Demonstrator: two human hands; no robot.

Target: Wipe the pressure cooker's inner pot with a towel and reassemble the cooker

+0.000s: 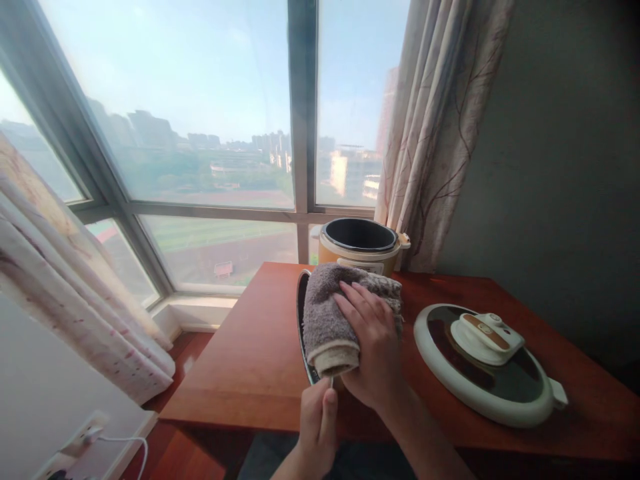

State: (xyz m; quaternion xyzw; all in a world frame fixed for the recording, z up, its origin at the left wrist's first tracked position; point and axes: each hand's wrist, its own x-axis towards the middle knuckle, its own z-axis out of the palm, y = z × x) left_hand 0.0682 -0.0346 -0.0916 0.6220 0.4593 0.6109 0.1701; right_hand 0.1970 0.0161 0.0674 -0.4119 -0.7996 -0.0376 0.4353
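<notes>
My right hand (pixel 373 340) is wrapped over a grey-brown towel (pixel 327 307) and presses it against a round, dark-rimmed piece (pixel 302 320). That piece stands tilted on its edge, and only its left rim shows; the towel covers the rest, so I cannot tell what kind it is. Below the towel, my left hand (pixel 319 417) is closed, pinching the lower edge of the same piece between thumb and fingers. Just behind the towel stands a cream and tan electric cooker (pixel 333 253), lidless, with a black interior.
To the right, a white round cooker lid (pixel 425 333) with a dark centre and a handle lies on the reddish wooden table (pixel 235 360). Windows and curtains (pixel 425 133) border the far side. A white cable (pixel 143 443) is plugged in at the lower left wall.
</notes>
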